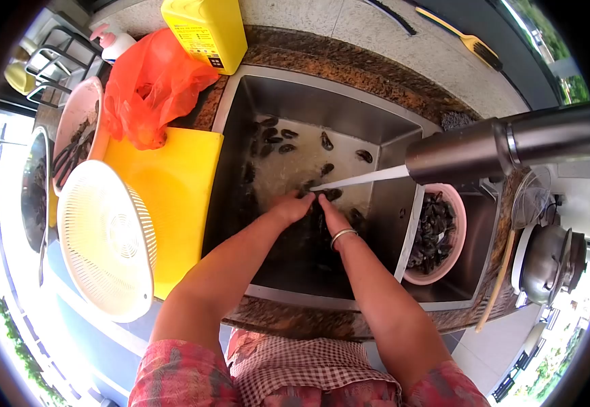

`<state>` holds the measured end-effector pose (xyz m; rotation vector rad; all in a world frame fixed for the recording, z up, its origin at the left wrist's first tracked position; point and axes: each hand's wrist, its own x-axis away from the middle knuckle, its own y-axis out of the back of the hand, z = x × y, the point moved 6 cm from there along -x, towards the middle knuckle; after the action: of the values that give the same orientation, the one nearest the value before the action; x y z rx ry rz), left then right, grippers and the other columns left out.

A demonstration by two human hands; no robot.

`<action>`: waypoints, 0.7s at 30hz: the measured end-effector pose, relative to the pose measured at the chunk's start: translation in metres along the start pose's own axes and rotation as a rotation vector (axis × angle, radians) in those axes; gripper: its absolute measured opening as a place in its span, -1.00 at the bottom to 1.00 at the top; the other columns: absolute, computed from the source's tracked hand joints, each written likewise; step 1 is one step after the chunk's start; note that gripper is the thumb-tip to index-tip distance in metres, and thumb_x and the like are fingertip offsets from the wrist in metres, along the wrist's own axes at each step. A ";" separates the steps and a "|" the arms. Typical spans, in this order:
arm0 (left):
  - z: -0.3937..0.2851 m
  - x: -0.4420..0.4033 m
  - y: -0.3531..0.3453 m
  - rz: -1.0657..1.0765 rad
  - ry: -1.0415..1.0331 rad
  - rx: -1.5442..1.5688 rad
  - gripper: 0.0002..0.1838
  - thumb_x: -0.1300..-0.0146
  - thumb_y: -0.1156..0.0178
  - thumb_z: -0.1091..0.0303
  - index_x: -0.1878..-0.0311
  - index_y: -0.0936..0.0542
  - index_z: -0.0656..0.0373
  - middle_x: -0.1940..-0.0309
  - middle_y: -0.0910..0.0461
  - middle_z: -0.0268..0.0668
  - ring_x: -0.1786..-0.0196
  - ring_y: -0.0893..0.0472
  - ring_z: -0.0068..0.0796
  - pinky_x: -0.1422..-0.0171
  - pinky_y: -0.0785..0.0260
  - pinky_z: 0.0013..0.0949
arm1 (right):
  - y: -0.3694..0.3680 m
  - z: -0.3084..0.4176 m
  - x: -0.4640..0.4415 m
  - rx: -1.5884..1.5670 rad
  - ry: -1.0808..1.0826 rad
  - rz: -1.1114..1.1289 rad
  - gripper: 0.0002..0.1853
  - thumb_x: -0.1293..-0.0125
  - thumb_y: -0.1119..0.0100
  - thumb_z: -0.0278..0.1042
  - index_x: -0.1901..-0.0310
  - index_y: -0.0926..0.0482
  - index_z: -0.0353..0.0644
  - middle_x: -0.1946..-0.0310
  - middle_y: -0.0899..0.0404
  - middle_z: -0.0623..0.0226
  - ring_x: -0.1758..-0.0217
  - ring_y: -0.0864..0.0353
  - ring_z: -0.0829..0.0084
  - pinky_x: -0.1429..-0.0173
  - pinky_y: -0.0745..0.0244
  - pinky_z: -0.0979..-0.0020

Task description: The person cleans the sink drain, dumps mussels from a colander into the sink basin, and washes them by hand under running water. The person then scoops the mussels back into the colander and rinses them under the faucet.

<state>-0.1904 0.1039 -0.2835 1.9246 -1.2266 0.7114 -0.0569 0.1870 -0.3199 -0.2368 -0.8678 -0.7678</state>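
Both hands are low in the large steel sink (322, 91), close together under a stream of water (369, 176) from the dark faucet (458, 150). My left hand (295, 205) is closed at the fingertips beside a dark mussel (308, 185). My right hand (332, 214), with a bracelet at the wrist, has its fingertips near the same spot; what they hold is too small to make out. Several dark mussels (287, 148) lie in the cloudy water around and beyond the hands. A pink basin (459, 234) full of mussels (434, 230) stands in the smaller sink at the right.
Left of the sink lie a yellow board (179, 163), a white colander (108, 237), a red plastic bag (149, 95) and a pink bowl (81, 108). A yellow jug (206, 34) stands behind. At the right are a wooden stick (497, 281) and a metal pot (544, 263).
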 end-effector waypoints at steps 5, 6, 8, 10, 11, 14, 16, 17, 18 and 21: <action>0.002 0.015 -0.028 0.052 -0.145 0.003 -0.34 -0.38 -0.13 -0.21 -0.34 -0.55 0.07 -0.17 -0.62 0.10 -0.26 -0.57 0.11 -0.40 -0.36 -0.12 | -0.005 0.000 0.020 -0.336 -0.215 0.059 -0.26 -0.41 -0.10 0.30 -0.25 -0.57 -0.29 -0.14 -0.67 0.08 -0.15 -0.64 0.13 -0.30 -0.47 0.18; -0.010 0.025 -0.020 -0.012 -0.210 -0.070 -0.38 -0.40 -0.11 -0.20 -0.29 -0.58 0.08 -0.12 -0.65 0.10 -0.22 -0.60 0.11 -0.38 -0.36 -0.11 | 0.004 0.008 0.023 -0.186 -0.156 -0.038 -0.32 -0.41 -0.12 0.25 -0.20 -0.61 -0.28 -0.16 -0.66 0.05 -0.17 -0.64 0.11 -0.30 -0.47 0.20; -0.019 0.030 -0.014 -0.097 -0.261 -0.186 -0.46 -0.42 -0.08 -0.15 -0.20 -0.63 0.08 -0.03 -0.68 0.08 -0.14 -0.65 0.09 -0.35 -0.38 -0.06 | 0.015 0.021 0.024 0.088 -0.030 -0.144 -0.42 -0.37 -0.14 0.16 -0.13 -0.68 -0.22 -0.15 -0.65 -0.01 -0.18 -0.63 0.06 -0.29 -0.47 0.21; -0.026 0.024 -0.009 -0.137 -0.237 -0.275 -0.54 -0.44 -0.06 -0.07 -0.11 -0.65 0.09 0.08 -0.72 0.06 -0.04 -0.70 0.04 -0.30 -0.40 0.01 | 0.018 0.036 0.028 0.336 0.103 -0.161 -0.51 -0.33 -0.16 0.06 -0.07 -0.73 -0.14 -0.12 -0.66 -0.06 -0.18 -0.63 -0.01 -0.27 -0.49 0.18; -0.032 0.020 -0.009 -0.116 -0.258 -0.402 -0.56 -0.44 -0.06 -0.05 -0.09 -0.66 0.07 0.01 -0.69 0.05 -0.10 -0.67 0.02 -0.30 -0.38 0.06 | 0.023 0.044 0.028 0.445 0.116 -0.185 -0.54 -0.30 -0.18 0.05 -0.05 -0.74 -0.11 -0.11 -0.66 -0.06 -0.19 -0.62 -0.03 -0.28 -0.49 0.16; -0.068 0.017 0.010 -0.149 -0.344 -0.790 -0.61 -0.42 -0.08 -0.02 -0.07 -0.66 0.02 -0.19 -0.60 0.03 -0.29 -0.55 -0.03 -0.34 -0.29 0.18 | 0.031 0.089 0.020 0.753 0.236 -0.265 -0.56 -0.20 -0.29 -0.02 -0.09 -0.72 0.02 -0.33 -0.51 -0.01 -0.33 -0.53 -0.05 -0.44 -0.36 0.12; -0.089 0.000 0.022 -0.313 -0.429 -1.037 -0.59 -0.37 -0.14 -0.04 -0.12 -0.65 -0.03 -0.31 -0.50 0.00 -0.42 -0.42 -0.03 -0.39 -0.22 0.23 | 0.025 0.126 0.018 0.907 0.332 -0.341 -0.42 -0.17 -0.34 -0.05 -0.28 -0.60 0.13 -0.50 -0.28 -0.03 -0.50 -0.32 -0.09 -0.50 -0.33 0.05; -0.098 -0.013 0.028 -0.400 -0.471 -1.075 -0.55 -0.33 -0.19 -0.06 -0.18 -0.61 -0.05 -0.34 -0.44 -0.03 -0.45 -0.34 0.00 -0.42 -0.18 0.22 | 0.019 0.140 0.008 1.015 0.479 -0.347 -0.37 -0.17 -0.35 -0.02 -0.33 -0.54 0.16 -0.53 -0.20 -0.04 -0.54 -0.23 -0.11 -0.52 -0.30 0.04; -0.105 -0.028 0.033 -0.489 -0.514 -1.112 -0.48 -0.29 -0.24 -0.08 -0.24 -0.57 -0.07 -0.38 -0.37 -0.06 -0.48 -0.27 0.02 -0.46 -0.13 0.22 | 0.014 0.151 -0.005 1.122 0.629 -0.353 -0.32 -0.18 -0.35 0.01 -0.38 -0.47 0.20 -0.56 -0.12 -0.05 -0.58 -0.14 -0.14 -0.55 -0.27 0.02; -0.107 -0.061 0.065 -0.621 -0.590 -1.120 -0.37 -0.29 -0.27 0.00 -0.39 -0.44 -0.05 -0.43 -0.32 -0.05 -0.49 -0.27 0.05 -0.56 -0.03 0.24 | 0.017 0.161 -0.029 1.419 0.573 -0.311 -0.23 -0.22 -0.33 0.13 -0.46 -0.36 0.17 -0.58 -0.06 -0.10 -0.63 -0.03 -0.17 -0.60 -0.19 0.01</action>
<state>-0.2806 0.2040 -0.2496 1.3664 -0.9024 -0.7902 -0.1532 0.2908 -0.2368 1.3337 -0.7160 -0.3114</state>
